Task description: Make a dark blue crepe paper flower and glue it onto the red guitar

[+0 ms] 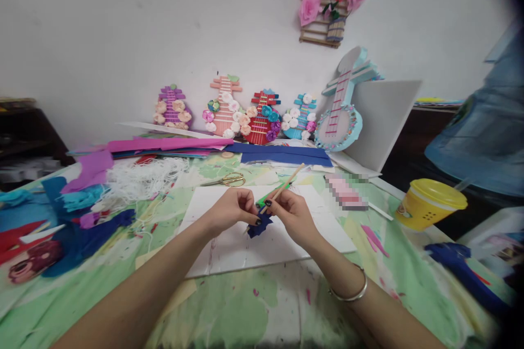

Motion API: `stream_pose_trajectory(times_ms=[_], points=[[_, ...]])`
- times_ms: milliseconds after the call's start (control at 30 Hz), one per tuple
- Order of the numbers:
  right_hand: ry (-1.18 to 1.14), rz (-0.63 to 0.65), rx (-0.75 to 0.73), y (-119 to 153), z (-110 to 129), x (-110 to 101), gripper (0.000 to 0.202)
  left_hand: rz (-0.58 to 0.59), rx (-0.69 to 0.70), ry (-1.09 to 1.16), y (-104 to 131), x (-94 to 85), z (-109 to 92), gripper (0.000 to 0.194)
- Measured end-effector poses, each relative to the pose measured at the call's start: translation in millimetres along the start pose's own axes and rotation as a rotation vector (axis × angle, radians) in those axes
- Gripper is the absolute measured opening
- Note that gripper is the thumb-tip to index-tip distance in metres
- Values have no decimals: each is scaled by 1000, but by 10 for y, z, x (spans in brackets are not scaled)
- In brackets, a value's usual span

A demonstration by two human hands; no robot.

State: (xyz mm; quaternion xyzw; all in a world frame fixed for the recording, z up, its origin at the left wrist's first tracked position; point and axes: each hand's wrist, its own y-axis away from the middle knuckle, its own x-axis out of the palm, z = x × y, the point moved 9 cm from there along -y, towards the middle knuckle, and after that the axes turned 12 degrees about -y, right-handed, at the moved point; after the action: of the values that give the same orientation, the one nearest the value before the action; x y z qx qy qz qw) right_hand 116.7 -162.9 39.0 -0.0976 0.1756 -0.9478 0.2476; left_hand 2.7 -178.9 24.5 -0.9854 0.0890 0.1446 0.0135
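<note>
A green-and-white stained cloth (229,305) covers the table, the broadest thing in view. At the right edge stands a translucent blue water-cooler jug (466,120); how full it is cannot be told. A white board (229,256) lies flat under the hands. Behind it, a light-blue model lute (339,114) leans upright beside four smaller flower-trimmed model lutes (260,120). On the wall hangs a bamboo rack (319,41), bearing red and pink paper flowers and a small slatted holder (336,29) with green leaves just above it. A tangle of white yarn (143,177) lies left of the board, and a yellow tub (423,210) stands to the right, its lid on and its contents hidden. Over the middle of the board, the left hand (233,210) has thumb and index finger pressed together on a crinkled piece of navy crepe paper, while the right hand (292,221) pinches a slim wooden stick (292,179) between thumb and fingers, its upper end slanting away to the right. Gold-handled scissors (232,179) lie just beyond the board. The navy crepe paper (258,227) sits between the two hands, at the stick's lower end, above the board.
</note>
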Motion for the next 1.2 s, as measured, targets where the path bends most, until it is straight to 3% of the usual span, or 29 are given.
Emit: stream_pose_trajectory(times_ms=[1200], points=[[-37, 21, 9, 15, 27, 25, 25, 15, 25, -46, -5, 4, -13, 32]])
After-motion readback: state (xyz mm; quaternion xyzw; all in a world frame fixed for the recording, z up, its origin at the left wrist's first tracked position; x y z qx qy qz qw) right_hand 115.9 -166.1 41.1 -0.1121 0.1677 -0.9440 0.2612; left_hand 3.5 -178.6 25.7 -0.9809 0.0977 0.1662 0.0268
